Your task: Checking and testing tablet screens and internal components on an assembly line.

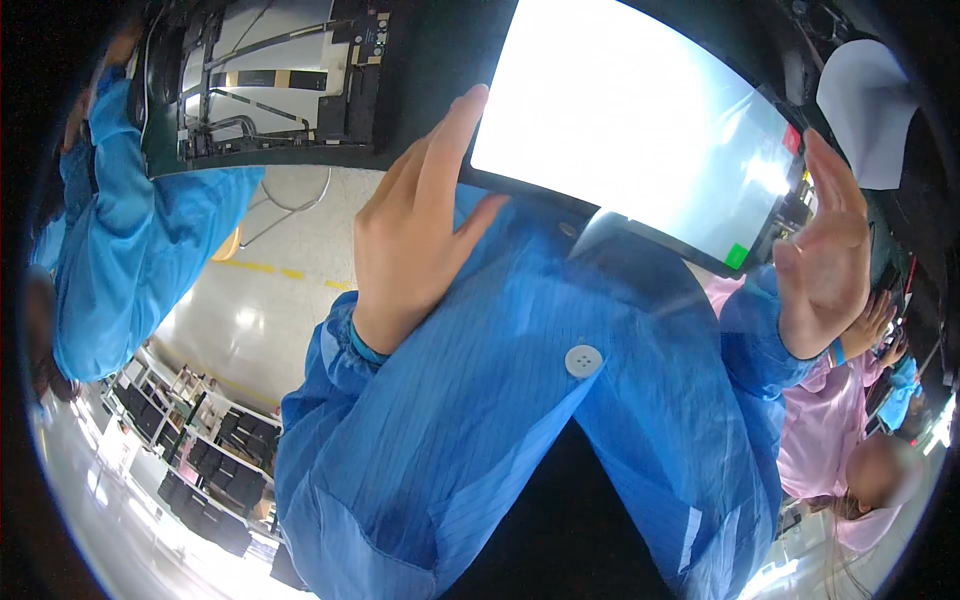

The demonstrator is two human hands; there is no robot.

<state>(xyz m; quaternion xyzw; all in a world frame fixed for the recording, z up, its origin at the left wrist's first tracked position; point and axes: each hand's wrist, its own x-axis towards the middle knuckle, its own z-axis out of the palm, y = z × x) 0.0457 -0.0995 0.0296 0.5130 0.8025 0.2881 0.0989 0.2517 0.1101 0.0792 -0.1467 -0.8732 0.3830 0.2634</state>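
A flat display panel (610, 110) with a brightly lit white face and a dark border lies tilted in front of me, its lower edge above my lap. Clear film shows over its right part, with a red tab (792, 138) and a green tab (737, 257) along that side. My left hand (415, 220) is at the panel's left edge, fingers straight and thumb apart by the lower corner. Beside the right edge is my right hand (828, 245), fingers stretched and palm partly showing. Whether its fingertips touch the edge I cannot tell. Neither hand wraps round the panel.
An opened device housing (285, 80) with cables and boards lies on the dark bench (430, 60) at the left. A white sheet (868, 110) hangs at the far right. People in blue (120, 240) and pink (825, 420) clothing are on either side. Racks (215, 450) stand behind, lower left.
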